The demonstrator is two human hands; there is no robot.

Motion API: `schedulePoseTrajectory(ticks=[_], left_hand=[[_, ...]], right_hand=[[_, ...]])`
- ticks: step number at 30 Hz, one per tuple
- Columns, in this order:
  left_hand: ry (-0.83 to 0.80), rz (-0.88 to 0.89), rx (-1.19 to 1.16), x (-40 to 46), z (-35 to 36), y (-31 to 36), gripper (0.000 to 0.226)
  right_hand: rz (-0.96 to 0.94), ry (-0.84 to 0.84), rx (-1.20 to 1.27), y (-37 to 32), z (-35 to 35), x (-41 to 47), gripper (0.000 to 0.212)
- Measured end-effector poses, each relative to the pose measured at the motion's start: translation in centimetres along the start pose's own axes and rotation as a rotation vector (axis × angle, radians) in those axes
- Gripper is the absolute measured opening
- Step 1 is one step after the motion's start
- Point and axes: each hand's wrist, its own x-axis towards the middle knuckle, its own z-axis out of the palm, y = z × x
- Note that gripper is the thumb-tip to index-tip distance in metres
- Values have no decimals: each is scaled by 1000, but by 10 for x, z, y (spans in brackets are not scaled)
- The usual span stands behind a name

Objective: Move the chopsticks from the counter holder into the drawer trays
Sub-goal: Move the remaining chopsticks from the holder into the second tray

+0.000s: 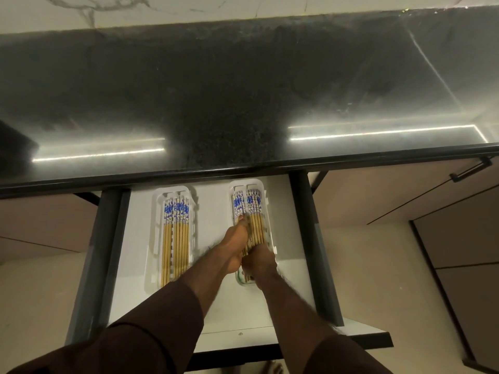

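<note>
Two white trays lie in the open drawer (216, 306). The left tray (155, 238) holds several bamboo chopsticks (175, 233) with blue-and-white patterned tops. The right tray (270, 211) holds another bunch of chopsticks (251, 211) of the same kind. My left hand (234, 247) rests on the left side of that bunch, fingers stretched along the sticks. My right hand (258, 261) is closed around the bunch's near ends, above a glass container (240, 279) that is mostly hidden by my hands.
A dark polished counter (243, 103) runs across above the drawer, its front edge overhanging the trays' far ends. Grey drawer sides (321, 252) flank the white floor. A cabinet door with a black handle (469, 170) stands at the right. No counter holder is in view.
</note>
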Motion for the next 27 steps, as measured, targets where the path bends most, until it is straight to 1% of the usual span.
schedulePoseTrajectory(ticks=[4, 8, 17, 19, 23, 27], left_hand=[[1, 5, -23, -1, 1, -1, 52], [-1, 2, 1, -7, 1, -1, 54], [-58, 24, 16, -19, -4, -3, 56], [-71, 38, 2, -20, -5, -2, 52], [-89, 50, 8, -32, -7, 3, 40], [-3, 84, 86, -51, -16, 10, 29]], right_hand=[[-38, 53, -131, 3, -3, -2, 35], [-81, 90, -212, 7, -3, -6, 36], [-138, 106, -245, 5, -8, -14, 37], [-149, 110, -251, 2, -11, -17, 38], [-184, 129, -252, -1, -17, -27, 33], [-228, 130, -270, -3, -29, -40, 40]])
